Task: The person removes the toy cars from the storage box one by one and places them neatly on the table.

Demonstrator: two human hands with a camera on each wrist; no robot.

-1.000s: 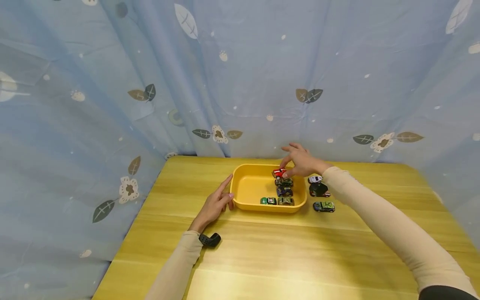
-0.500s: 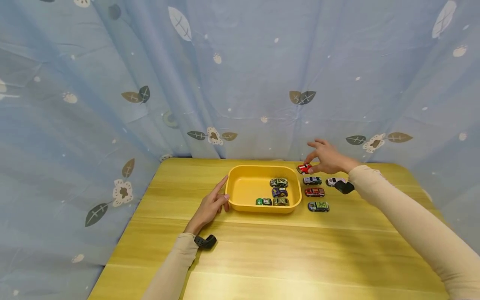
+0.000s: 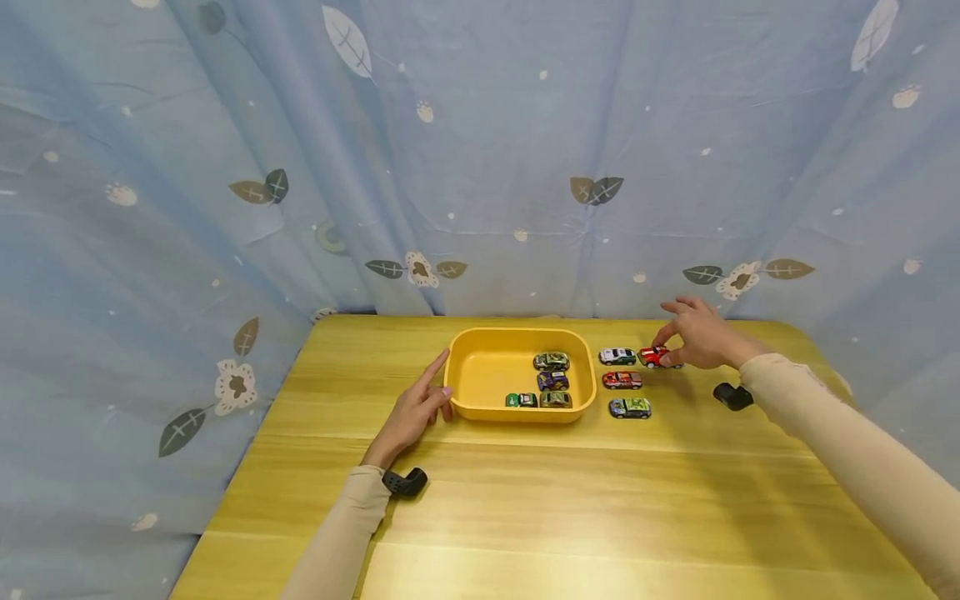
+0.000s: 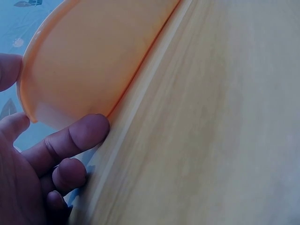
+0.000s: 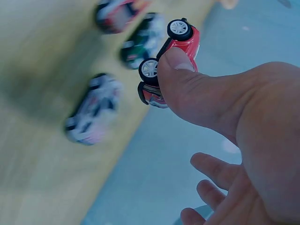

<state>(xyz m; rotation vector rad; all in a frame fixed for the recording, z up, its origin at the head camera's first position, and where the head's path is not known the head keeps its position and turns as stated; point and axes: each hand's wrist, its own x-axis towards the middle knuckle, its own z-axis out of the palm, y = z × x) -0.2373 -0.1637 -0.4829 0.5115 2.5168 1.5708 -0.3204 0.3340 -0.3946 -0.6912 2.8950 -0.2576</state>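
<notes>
In the head view my right hand point(image 3: 703, 335) pinches a red toy car point(image 3: 652, 357) just right of a silver-and-green toy car point(image 3: 617, 357). The right wrist view shows the thumb point(image 5: 176, 79) across the side of the red car, between its white-spoked wheels; the opposing fingertip is hidden behind the car. A whitish toy car point(image 5: 96, 110) lies on the table in that view. My left hand point(image 3: 408, 417) touches the left end of a yellow tray point(image 3: 517, 414), its index finger straight along the rim. Up close, fingertips point(image 4: 91, 129) rest against the tray's outer wall.
Inside the tray, a camouflage car point(image 3: 551, 362), a purple car point(image 3: 552, 381), a green-and-white car point(image 3: 521, 400) and an olive car point(image 3: 556, 400) sit toward the right. Outside stand a red-orange car point(image 3: 622, 380) and a blue-green car point(image 3: 630, 408). A patterned curtain point(image 3: 487, 167) hangs behind the table.
My right hand has carried the red car from the tray over its right rim, farther right and down beside the silver-and-green car. The left hand has stayed at the tray's end.
</notes>
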